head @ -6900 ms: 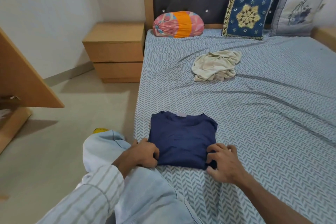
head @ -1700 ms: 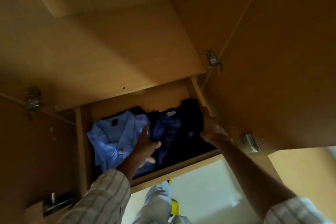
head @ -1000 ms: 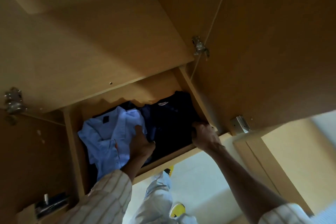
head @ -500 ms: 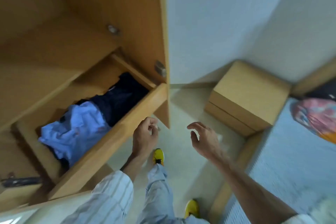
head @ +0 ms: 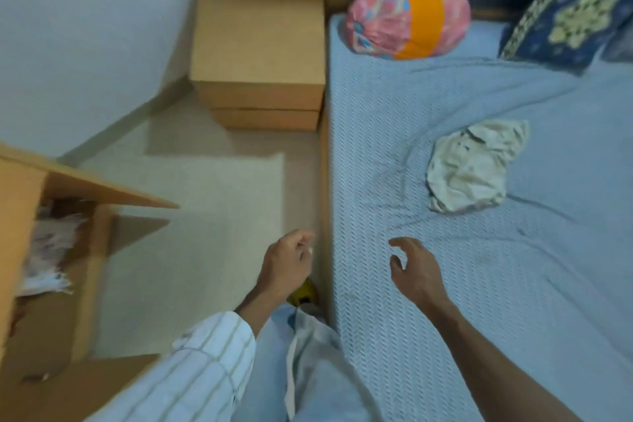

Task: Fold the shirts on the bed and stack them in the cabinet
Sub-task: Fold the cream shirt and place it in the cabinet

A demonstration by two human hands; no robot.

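Now that the dark blue shirt, which was being pushed into the cabinet [head: 20,216] a moment ago, is left there, the view is turned back from the cabinet to the bed [head: 411,319], so one shirt is counted as stacked and the next one is probably to be fetched. At the left, the open cabinet with some pale cloth inside is seen only in part and blurred. Beside the bed edge, the left hand [head: 286,264] is held with loosely curled fingers, and nothing is gripped by it. The right hand [head: 416,271] is spread half open above the sheet, empty too. Further right, well apart from both hands, the crumpled cream shirt [head: 471,166] is lying unfolded on the bed.
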